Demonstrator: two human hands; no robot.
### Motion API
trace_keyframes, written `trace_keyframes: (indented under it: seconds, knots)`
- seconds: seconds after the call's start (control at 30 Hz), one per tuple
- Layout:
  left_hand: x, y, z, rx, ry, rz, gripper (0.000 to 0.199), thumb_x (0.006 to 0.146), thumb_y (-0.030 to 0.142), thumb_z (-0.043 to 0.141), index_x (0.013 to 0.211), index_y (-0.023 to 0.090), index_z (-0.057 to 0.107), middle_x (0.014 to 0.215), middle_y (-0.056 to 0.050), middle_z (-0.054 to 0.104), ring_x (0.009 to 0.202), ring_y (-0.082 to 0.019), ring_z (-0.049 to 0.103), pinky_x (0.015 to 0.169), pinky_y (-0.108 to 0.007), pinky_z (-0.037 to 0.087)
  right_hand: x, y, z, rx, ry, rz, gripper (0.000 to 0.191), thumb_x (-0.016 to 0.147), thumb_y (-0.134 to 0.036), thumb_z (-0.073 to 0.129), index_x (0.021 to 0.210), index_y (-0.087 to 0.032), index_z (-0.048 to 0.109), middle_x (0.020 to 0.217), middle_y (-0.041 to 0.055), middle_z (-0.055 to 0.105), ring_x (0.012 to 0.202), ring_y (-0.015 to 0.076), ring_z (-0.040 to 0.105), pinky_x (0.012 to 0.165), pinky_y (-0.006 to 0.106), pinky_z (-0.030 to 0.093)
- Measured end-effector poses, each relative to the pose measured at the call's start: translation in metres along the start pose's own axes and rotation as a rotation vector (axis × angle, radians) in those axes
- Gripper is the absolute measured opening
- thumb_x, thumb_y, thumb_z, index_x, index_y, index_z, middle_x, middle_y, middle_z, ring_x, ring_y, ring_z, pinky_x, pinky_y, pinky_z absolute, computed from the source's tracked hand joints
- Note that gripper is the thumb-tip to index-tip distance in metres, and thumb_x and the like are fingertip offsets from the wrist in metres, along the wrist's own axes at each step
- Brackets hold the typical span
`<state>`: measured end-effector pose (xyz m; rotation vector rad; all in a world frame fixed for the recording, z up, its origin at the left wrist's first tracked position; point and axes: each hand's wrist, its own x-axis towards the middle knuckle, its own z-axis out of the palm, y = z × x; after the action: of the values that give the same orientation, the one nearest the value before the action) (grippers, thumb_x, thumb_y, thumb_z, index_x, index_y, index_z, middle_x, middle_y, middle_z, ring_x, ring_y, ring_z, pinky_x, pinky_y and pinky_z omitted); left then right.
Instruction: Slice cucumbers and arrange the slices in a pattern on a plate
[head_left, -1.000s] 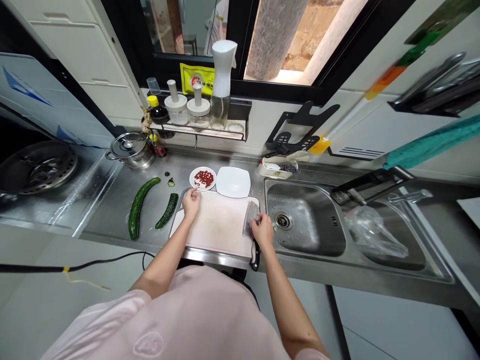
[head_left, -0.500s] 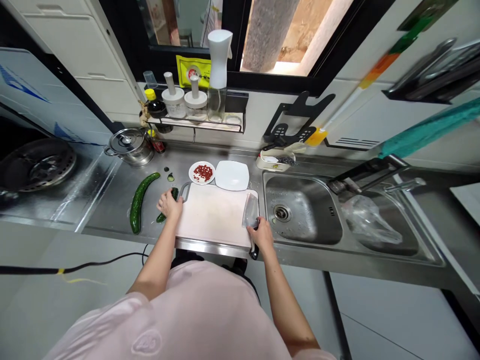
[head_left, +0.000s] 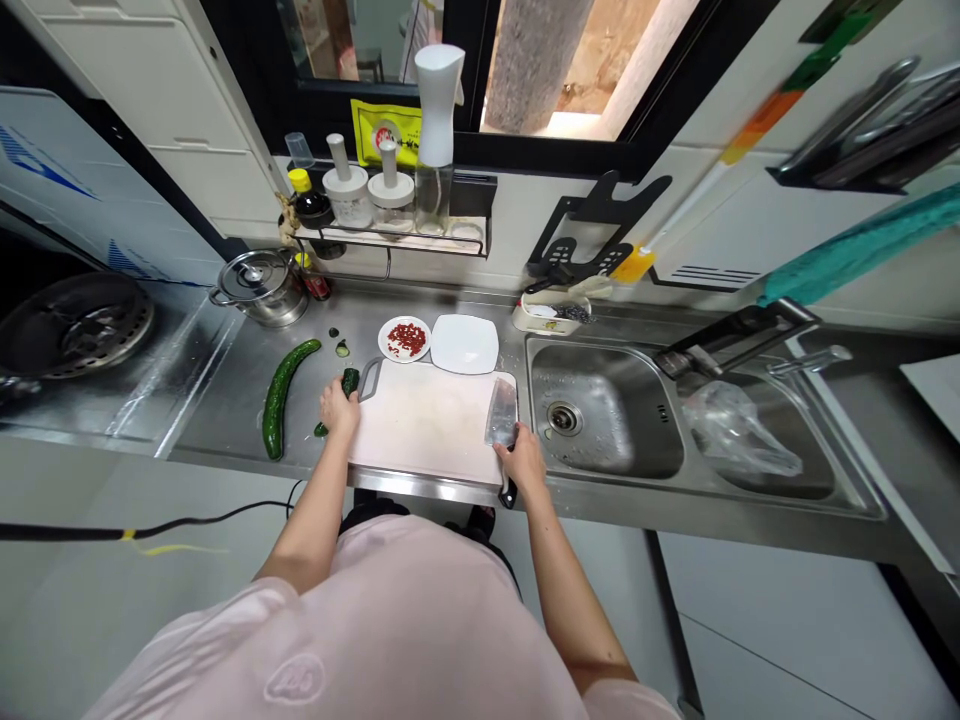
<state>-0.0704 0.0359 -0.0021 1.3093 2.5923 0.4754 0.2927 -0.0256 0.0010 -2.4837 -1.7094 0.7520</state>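
While the stainless-steel worktop [head_left: 217, 400] runs across the view, a rectangular steel sink basin [head_left: 630, 425] is set into it on the R. Just L of that: flat off-white rectangular cutting board [head_left: 420, 420]. Square white plate [head_left: 465, 346] sits past the board's far edge; long, curved, dark-green cucumber [head_left: 279, 394] lies well out to the L. Broad-bladed metal cleaver [head_left: 501, 408] w/ black handle is flat on board's R end; R hand [head_left: 525, 460] touches it where blade meets handle, but that's partly hidden, so can't tell how far this grip is closed. Round white plate [head_left: 382, 342] w/ chopped red bits [head_left: 407, 338] is next to the square one. Short dark-green cucumber [head_left: 350, 381] is at board's L edge, L hand [head_left: 340, 408] right on it: grip curled round its middle, both ends poking out; can't tell if it's lifted. Its long axis slants near-L to far-R. L hand's nearer; R hand's well off, across the board. Tiny green scraps [head_left: 342, 348] lie on worktop beyond L hand.
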Motion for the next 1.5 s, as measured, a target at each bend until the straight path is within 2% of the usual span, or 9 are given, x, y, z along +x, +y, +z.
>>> trace_keyframes:
  seconds: [0.17,0.33,0.43,0.57,0.7,0.83,1.2,1.37,1.5]
  knots:
    - [-0.014,0.007,-0.004,-0.031,-0.001,0.256,0.048,0.083,0.032,0.052,0.13,0.023,0.046,0.118,-0.014,0.054,0.108,-0.031,0.049,0.088,-0.044,0.041,0.0,-0.001,-0.001,0.006,-0.001,0.002,0.065,0.082,-0.04,0.056,0.138,-0.018,0.031,0.126,0.0137,0.049,0.112,0.0241,0.051,0.084,0.029,0.04]
    - [-0.036,0.024,-0.003,-0.142,-0.205,0.643,0.048,0.083,0.03,0.053,0.13,0.025,0.047,0.117,-0.009,0.056,0.107,-0.026,0.05,0.093,-0.039,0.04,0.001,0.0,0.001,0.017,0.022,-0.021,0.066,0.081,-0.039,0.058,0.138,-0.016,0.032,0.126,0.0149,0.05,0.113,0.0252,0.05,0.086,0.029,0.04]
    - [-0.049,0.033,0.001,-0.159,-0.298,0.748,0.047,0.084,0.028,0.053,0.131,0.025,0.046,0.117,-0.008,0.056,0.107,-0.024,0.05,0.094,-0.038,0.04,0.003,0.002,0.003,0.032,0.037,-0.038,0.069,0.079,-0.037,0.06,0.138,-0.013,0.033,0.124,0.0169,0.052,0.112,0.0259,0.051,0.088,0.03,0.039]
    - [-0.061,0.041,0.006,-0.127,-0.372,0.816,0.047,0.084,0.027,0.054,0.13,0.026,0.046,0.116,-0.007,0.057,0.107,-0.023,0.05,0.093,-0.037,0.039,0.007,0.006,0.004,0.085,0.054,-0.068,0.065,0.076,-0.036,0.061,0.131,-0.009,0.04,0.119,0.0172,0.056,0.107,0.0245,0.054,0.086,0.028,0.039]
    - [-0.066,0.045,0.007,-0.067,-0.408,0.864,0.045,0.083,0.027,0.055,0.128,0.027,0.048,0.114,-0.007,0.057,0.105,-0.023,0.05,0.092,-0.035,0.039,0.009,0.006,0.004,0.123,0.043,-0.056,0.043,0.075,-0.035,0.057,0.112,-0.012,0.055,0.099,0.0109,0.063,0.088,0.021,0.058,0.073,0.026,0.04]
    - [-0.067,0.045,0.008,-0.032,-0.416,0.883,0.045,0.083,0.025,0.056,0.127,0.027,0.048,0.114,-0.007,0.056,0.104,-0.022,0.05,0.09,-0.035,0.039,0.006,0.0,0.0,0.143,0.066,-0.075,0.028,0.077,-0.028,0.049,0.1,-0.015,0.058,0.088,0.0065,0.064,0.08,0.0176,0.057,0.066,0.023,0.037]
    - [-0.069,0.044,0.005,-0.037,-0.422,0.909,0.045,0.08,0.024,0.058,0.125,0.027,0.051,0.111,-0.007,0.058,0.103,-0.024,0.052,0.087,-0.037,0.041,-0.019,-0.032,-0.009,0.043,-0.058,-0.134,0.031,0.088,-0.028,0.039,0.115,-0.017,0.048,0.091,0.0064,0.066,0.082,0.0184,0.06,0.065,0.023,0.033]
    - [-0.072,0.049,0.006,-0.082,-0.375,0.882,0.039,0.081,0.037,0.059,0.118,0.025,0.056,0.106,-0.007,0.059,0.101,-0.023,0.053,0.088,-0.036,0.041,-0.025,-0.047,-0.01,-0.053,-0.133,-0.187,0.03,0.093,-0.036,0.034,0.108,-0.019,0.053,0.095,0.0079,0.067,0.089,0.019,0.06,0.068,0.024,0.034]
    - [-0.072,0.055,0.011,-0.16,-0.338,0.902,0.03,0.086,0.038,0.052,0.112,0.024,0.061,0.103,-0.007,0.06,0.098,-0.021,0.055,0.086,-0.033,0.042,-0.028,-0.057,-0.01,-0.112,-0.159,-0.251,0.031,0.095,-0.036,0.03,0.108,-0.02,0.053,0.097,0.0085,0.067,0.09,0.0195,0.06,0.068,0.025,0.035]
